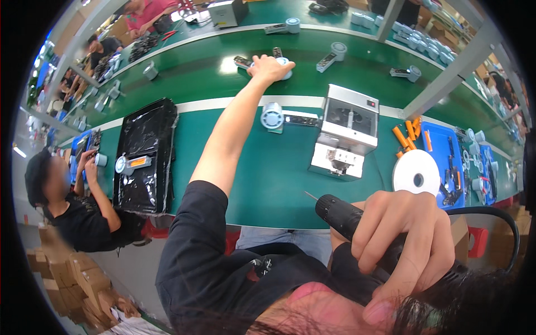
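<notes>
My left hand (268, 69) stretches far out to the green belt beyond the bench. Its fingers curl over a light-blue handheld fan (285, 74), whose round head shows under the palm; the grip is partly hidden. Beside those fingers lies another fan's opened handle (242, 62). Close to the camera, my right hand (399, 237) is wrapped round a black electric screwdriver (341, 215), its thin bit pointing left over the bench edge. On the bench between my arms rests a light-blue fan (272, 116), its opened handle (301, 119) reaching the silver screw feeder (347, 131).
A black plastic-lined tray (144, 167) holding a fan is at left, near a seated co-worker (84, 206). At right are a white reel (416, 172), orange parts (410, 134) and a blue bin (441, 153). More fans (338, 51) lie along the belt; a metal post (435, 92) rises at right.
</notes>
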### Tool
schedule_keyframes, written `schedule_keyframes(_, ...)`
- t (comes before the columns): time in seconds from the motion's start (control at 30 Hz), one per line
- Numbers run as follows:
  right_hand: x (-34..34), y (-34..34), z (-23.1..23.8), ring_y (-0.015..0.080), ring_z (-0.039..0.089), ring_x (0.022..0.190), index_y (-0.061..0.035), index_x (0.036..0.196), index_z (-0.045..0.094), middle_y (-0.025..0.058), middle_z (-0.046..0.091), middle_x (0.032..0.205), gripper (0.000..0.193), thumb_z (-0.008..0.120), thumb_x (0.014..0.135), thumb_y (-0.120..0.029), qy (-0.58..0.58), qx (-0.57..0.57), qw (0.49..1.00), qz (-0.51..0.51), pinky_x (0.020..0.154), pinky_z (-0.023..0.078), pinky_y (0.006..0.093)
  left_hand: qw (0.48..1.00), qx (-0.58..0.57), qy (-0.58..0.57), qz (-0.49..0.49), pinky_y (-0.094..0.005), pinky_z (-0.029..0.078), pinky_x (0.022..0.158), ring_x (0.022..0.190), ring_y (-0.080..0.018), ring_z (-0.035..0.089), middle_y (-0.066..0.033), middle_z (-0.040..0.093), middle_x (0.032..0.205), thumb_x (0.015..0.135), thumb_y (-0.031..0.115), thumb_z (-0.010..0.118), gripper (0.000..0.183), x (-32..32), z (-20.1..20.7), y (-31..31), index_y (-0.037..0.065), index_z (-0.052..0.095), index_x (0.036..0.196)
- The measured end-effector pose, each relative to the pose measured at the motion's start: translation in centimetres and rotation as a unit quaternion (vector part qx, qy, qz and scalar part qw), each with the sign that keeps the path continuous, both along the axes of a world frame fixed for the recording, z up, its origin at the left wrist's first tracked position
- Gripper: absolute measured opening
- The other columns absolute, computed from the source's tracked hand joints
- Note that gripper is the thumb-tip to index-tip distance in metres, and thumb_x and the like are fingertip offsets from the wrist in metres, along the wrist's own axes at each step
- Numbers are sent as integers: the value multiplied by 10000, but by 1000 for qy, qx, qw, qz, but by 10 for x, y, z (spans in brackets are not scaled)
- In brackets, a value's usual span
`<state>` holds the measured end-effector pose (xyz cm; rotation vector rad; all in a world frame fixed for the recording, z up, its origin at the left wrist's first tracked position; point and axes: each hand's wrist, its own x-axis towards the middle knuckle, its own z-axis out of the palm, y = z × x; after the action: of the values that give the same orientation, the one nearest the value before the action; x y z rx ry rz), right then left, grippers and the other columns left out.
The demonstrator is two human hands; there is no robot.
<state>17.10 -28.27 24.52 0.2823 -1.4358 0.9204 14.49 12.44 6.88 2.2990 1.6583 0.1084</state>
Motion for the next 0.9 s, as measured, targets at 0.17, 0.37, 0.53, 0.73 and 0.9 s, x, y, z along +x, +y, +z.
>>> schedule_keyframes(0.17, -19, -1, -4, 269, 546, 433, -18, 761, 631, 147, 790, 956, 203, 682, 779, 178, 0, -3, 999, 40, 390, 412, 339, 995, 39, -2, -92, -533, 504, 1061, 1388, -397, 497, -185, 653, 1399, 857, 721, 572, 829, -78, 18, -17, 19, 784, 1244)
schedule_keyframes(0.37, -10, -1, -4, 267, 558, 435, -6, 773, 636, 170, 775, 889, 184, 686, 796, 169, -1, 29, 996, 90, 395, 421, 338, 974, 122, -52, -185, -467, 481, 1073, 1231, -395, 563, -225, 667, 1216, 875, 507, 716, 597, -223, 30, -82, -49, 764, 1088)
schedule_keyframes(0.53, 3, 7, 0, 274, 604, 477, 18, 868, 629, 224, 778, 877, 163, 724, 833, 145, -78, 44, 988, 125, 428, 476, 352, 960, 92, -81, -252, -451, 478, 1075, 1239, -370, 550, -182, 585, 1259, 815, 412, 792, 491, -322, 4, -137, -27, 775, 1036)
schedule_keyframes(0.73, 22, 6, 8, 210, 698, 538, -37, 1101, 575, 171, 780, 896, 398, 832, 811, 54, -162, 59, 985, -12, 518, 596, 292, 918, 141, -54, -366, -545, 413, 1153, 1406, -423, 456, -187, 545, 1393, 726, 384, 831, 481, -339, -4, -172, 14, 697, 1000)
schedule_keyframes(0.9, 30, 4, -4, 155, 709, 566, -46, 1163, 529, 127, 742, 926, 459, 830, 816, -35, -118, 54, 982, -137, 538, 615, 248, 909, 189, -21, -371, -527, 433, 1152, 1412, -439, 453, -176, 541, 1411, 631, 224, 839, 538, -326, 31, -205, 33, 676, 1106)
